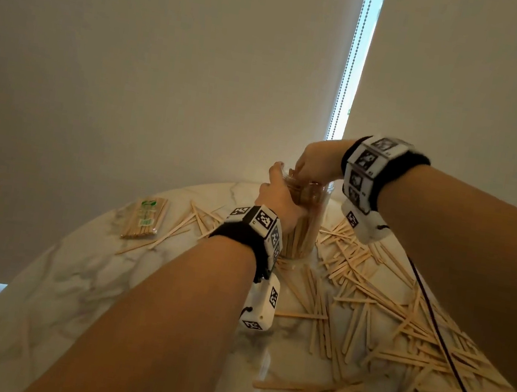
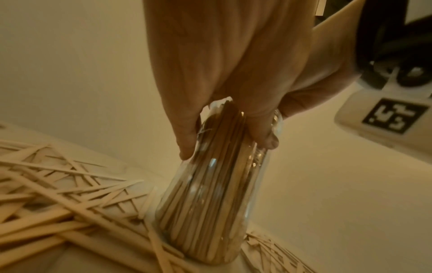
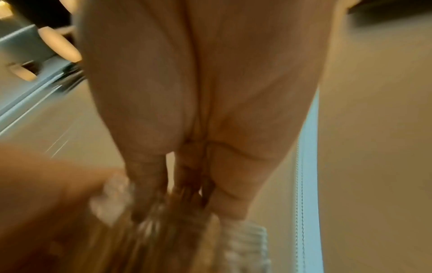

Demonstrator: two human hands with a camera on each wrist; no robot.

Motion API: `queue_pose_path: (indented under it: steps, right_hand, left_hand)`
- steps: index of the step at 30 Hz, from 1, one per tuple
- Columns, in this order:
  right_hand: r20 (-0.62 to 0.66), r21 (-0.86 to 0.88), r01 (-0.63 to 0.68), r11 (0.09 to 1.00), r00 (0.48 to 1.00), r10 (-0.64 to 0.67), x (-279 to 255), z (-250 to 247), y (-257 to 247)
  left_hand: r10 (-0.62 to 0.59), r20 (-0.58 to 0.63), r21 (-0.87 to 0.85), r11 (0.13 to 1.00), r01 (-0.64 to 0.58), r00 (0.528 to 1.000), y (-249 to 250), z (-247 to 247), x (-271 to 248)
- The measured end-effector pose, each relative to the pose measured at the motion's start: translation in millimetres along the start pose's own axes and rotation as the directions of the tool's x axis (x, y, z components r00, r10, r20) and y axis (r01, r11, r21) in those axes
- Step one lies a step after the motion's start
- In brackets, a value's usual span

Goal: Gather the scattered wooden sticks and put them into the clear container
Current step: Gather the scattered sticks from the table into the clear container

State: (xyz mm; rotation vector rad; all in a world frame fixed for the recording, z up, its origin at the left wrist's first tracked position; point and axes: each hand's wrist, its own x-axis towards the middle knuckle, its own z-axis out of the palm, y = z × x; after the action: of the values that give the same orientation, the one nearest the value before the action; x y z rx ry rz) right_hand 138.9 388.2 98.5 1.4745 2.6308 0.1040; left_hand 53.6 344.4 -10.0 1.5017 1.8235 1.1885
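dim, warm light all round. daylight slips through a narrow bright gap between the pale roller blinds [image 1: 358, 59], cool and blown out. the round white marble table [image 1: 78, 273] carries a soft sheen and long forearm shadows. wide-angle bend curves the table's edge. left wrist view: yellowish, glints of glare on the clear plastic container [image 2: 210, 194], the pale flat wooden sticks [image 2: 46, 194] soft at the frame's edge. right wrist view: heavy motion blur, the right hand [image 3: 198, 110] smeared, the rim below it unreadable.
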Motion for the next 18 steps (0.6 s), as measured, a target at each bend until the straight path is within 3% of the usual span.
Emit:
queue_pose_path:
  steps: [2,8,12,15,18]
  right_hand:
    - [-0.006,0.004,0.056,0.998,0.998,-0.056,-2.8,-9.2,6.4]
    - [-0.081,-0.032,0.018,0.999,0.997,-0.020,1.3,1.0,1.7]
    - [-0.085,0.118,0.037,0.992,0.996,-0.027,4.5,-8.3,-1.9]
    - [-0.050,0.011,0.016,1.000,0.999,-0.015,3.1,-1.5,-3.7]
    - [-0.208,0.149,0.015,0.989,0.978,0.016,-14.1,-2.1,2.3]
  left_hand:
    - [0.001,-0.011,0.003,1.000,-0.001,1.000,-1.4,1.1,1.5]
    - [0.007,-0.018,-0.015,1.000,-0.007,1.000,-1.7,2.9,1.1]
    - [0.019,-0.023,-0.025,0.999,-0.020,1.000,-3.1,2.8,0.8]
    - [0.005,-0.027,-0.011,1.000,-0.005,1.000,-2.2,2.0,0.9]
    - [-0.017,-0.016,0.029,0.999,0.018,1.000,0.5,-0.2,2.9]
